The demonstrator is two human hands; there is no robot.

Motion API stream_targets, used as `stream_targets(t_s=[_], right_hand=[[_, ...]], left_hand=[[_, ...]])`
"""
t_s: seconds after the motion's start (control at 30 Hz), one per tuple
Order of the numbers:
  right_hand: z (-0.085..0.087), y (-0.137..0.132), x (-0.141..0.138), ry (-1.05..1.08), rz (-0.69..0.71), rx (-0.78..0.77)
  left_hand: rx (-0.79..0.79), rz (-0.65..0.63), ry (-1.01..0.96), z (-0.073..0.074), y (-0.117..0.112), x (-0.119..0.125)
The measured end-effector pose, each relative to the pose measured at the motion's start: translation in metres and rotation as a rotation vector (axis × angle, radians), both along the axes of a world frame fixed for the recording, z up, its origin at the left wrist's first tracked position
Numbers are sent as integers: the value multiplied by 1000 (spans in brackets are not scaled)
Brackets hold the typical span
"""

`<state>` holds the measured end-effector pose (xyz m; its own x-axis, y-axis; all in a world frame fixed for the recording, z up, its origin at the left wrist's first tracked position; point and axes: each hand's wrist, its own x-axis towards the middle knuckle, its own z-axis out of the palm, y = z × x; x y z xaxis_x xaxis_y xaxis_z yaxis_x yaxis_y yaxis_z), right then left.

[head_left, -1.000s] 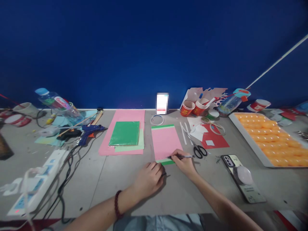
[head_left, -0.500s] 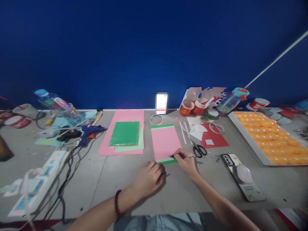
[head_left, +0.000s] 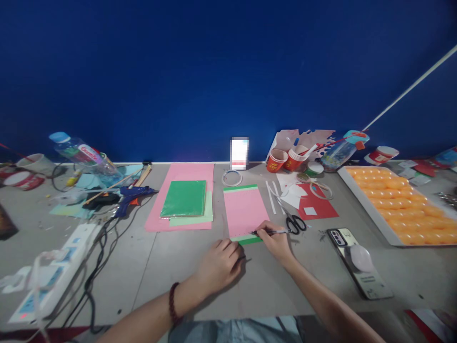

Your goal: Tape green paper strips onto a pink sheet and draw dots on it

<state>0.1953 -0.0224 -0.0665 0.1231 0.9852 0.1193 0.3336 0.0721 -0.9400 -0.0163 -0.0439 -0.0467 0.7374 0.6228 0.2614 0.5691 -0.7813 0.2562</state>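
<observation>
My right hand (head_left: 274, 238) grips a pen (head_left: 274, 232) whose tip rests near the lower edge of a pink sheet (head_left: 246, 209). Green strips border this sheet at top and bottom, and a row of small marks runs along its lower part. Resting on the table at the sheet's lower left corner, my left hand (head_left: 222, 264) is closed. A thin dark piece pokes out from its fingers, too small to name. Scissors (head_left: 295, 225) with black handles lie just beyond the pen's rear end.
Left of the sheet, a green packet (head_left: 183, 197) lies on larger pink paper (head_left: 157, 221). Farther left are a blue glue gun (head_left: 130, 196) and a power strip (head_left: 53, 276). To the right sit a phone (head_left: 359, 264), red paper (head_left: 323, 207), paper cups (head_left: 276, 160) and a tray (head_left: 367, 209) of orange balls.
The view has shifted very slightly. Both hands, the pen and the sheet keep nearly the same places.
</observation>
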Motion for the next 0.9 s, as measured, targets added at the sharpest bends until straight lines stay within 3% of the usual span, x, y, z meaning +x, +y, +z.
stream_targets(t_s=[0.9], right_hand=[[3, 2, 4, 61, -46, -8]], left_hand=[[-3, 5, 7, 0, 0, -2]])
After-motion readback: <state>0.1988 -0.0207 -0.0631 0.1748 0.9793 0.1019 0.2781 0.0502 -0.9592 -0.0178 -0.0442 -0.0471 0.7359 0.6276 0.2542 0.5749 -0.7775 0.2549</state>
